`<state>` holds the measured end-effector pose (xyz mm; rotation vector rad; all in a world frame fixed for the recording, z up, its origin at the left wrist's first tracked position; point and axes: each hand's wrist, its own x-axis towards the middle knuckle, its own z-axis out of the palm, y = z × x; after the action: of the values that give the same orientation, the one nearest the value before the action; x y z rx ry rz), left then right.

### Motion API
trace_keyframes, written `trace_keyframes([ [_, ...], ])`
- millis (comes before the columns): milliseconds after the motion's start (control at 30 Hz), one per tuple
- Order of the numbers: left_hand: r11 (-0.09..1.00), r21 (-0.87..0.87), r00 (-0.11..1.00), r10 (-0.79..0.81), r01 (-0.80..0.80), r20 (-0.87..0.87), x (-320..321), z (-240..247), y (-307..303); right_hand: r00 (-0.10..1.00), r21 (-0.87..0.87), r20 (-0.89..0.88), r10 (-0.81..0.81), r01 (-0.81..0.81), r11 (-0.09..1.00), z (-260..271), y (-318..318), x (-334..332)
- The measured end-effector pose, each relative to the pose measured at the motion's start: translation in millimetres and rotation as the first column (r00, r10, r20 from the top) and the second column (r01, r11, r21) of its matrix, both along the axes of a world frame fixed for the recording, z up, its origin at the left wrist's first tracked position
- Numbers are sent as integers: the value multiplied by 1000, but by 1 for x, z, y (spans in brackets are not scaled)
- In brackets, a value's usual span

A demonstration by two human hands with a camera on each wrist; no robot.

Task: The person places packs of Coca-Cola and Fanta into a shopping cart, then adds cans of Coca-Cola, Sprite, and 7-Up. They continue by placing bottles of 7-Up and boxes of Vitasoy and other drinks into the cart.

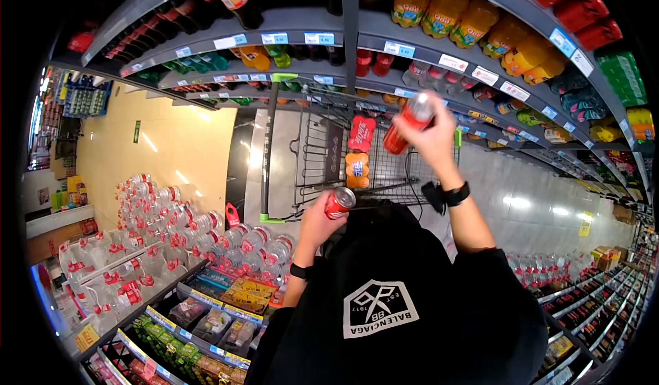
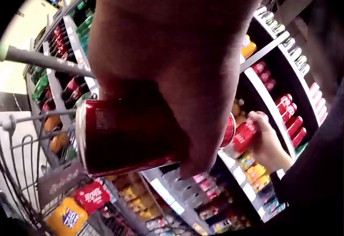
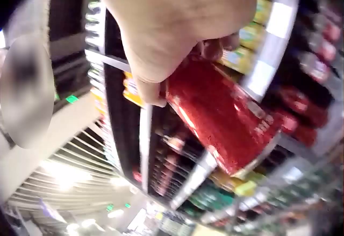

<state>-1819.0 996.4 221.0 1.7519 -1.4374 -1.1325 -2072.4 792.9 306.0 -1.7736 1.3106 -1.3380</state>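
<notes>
In the head view my left hand (image 1: 317, 226) grips a red soda can (image 1: 339, 203) low, close to my body at the cart's near side. The left wrist view shows that can (image 2: 134, 136) lying sideways, fingers wrapped round it. My right hand (image 1: 438, 138), raised over the cart near the shelves, holds a second red can (image 1: 413, 116), slightly blurred. The right wrist view has this can (image 3: 220, 118) tilted, thumb and fingers around its upper end. Below both hands, the shopping cart (image 1: 310, 176) carries a red shrink-wrapped pack (image 1: 362, 134) and an orange pack (image 1: 357, 170).
Shelves (image 1: 395, 47) of bottled drinks curve across the far side, close beyond the right hand. Big clear bottles (image 1: 175, 220) with red labels stand massed at the left. Behind me is a rack of boxed goods (image 1: 244, 296). Grey aisle floor (image 1: 501, 189) extends rightward.
</notes>
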Motion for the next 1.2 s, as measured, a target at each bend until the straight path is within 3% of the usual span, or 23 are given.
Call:
trace_keyframes([
  [33, 995, 40, 995, -91, 89, 34, -5, -8, 2, 995, 126, -103, 5, 8, 992, -39, 12, -6],
  [100, 964, 175, 971, -218, 199, 96, -13, -41, 10, 939, 205, -332, 86, -17, 979, -111, 28, -21],
  [167, 939, 206, 954, -293, 276, 57, -23, -81, 24, 937, 371, -328, 120, 11, 929, -185, 32, -35],
  [267, 885, 371, 923, -355, 281, 148, -50, -84, 31, 930, 459, -350, 112, 67, 886, -268, 11, -40],
  [300, 912, 297, 930, -337, 284, 145, -56, -103, 43, 909, 496, -400, 114, 110, 861, -289, 1, -38],
  [433, 892, 402, 954, -276, 209, 116, -78, -115, 62, 852, 575, -511, 112, 242, 782, -407, -40, -31],
  [467, 878, 444, 963, -248, 178, 105, -81, -117, 68, 857, 526, -512, 55, 262, 809, -433, -48, -29],
  [567, 814, 568, 982, -181, 121, 50, -87, -135, 89, 825, 531, -566, -4, 369, 763, -490, -73, -14],
  [600, 837, 538, 989, -142, 100, 38, -88, -149, 105, 853, 546, -521, -33, 363, 755, -502, -78, -10],
  [733, 783, 618, 996, -91, 64, 12, -96, -163, 113, 870, 417, -487, -76, 309, 855, -552, -85, -5],
  [833, 774, 627, 996, -88, 88, -31, -101, -155, 100, 932, 493, -351, -88, 264, 829, -560, -70, -4],
  [900, 792, 604, 996, -74, 89, -50, -103, -150, 91, 955, 429, -230, -190, 275, 861, -548, -45, -6],
  [933, 788, 613, 998, -30, 60, -60, -104, -147, 85, 966, 394, -220, -135, 214, 894, -528, -27, -5],
  [967, 782, 623, 997, 14, 33, -70, -104, -144, 79, 973, 600, -227, 34, 112, 792, -484, -9, -4],
  [1000, 777, 630, 997, 45, 10, -70, -105, -137, 66, 977, 702, 134, 166, -212, 680, -448, 12, -4],
  [1033, 779, 627, 997, 39, 15, -73, -104, -138, 57, 916, 738, 163, 367, -360, 571, -400, 28, -2],
  [1067, 821, 570, 987, 117, -34, -110, -103, -139, 51, 784, 777, 308, 538, -534, 333, -393, 57, -8],
  [1100, 855, 512, 970, 191, -88, -153, -102, -142, 47, 664, 698, 577, 475, -703, 136, -360, 77, -9],
  [1133, 862, 499, 969, 190, -86, -161, -99, -153, 47, 610, 699, 666, 429, -711, -73, -335, 93, -9],
  [1167, 866, 493, 966, 191, -83, -174, -96, -150, 33, 543, 714, 610, 577, -693, -102, -311, 96, -10],
  [1200, 873, 481, 956, 200, -75, -216, -93, -151, 24, 593, 719, 586, 552, -695, -16, -296, 105, -8],
])
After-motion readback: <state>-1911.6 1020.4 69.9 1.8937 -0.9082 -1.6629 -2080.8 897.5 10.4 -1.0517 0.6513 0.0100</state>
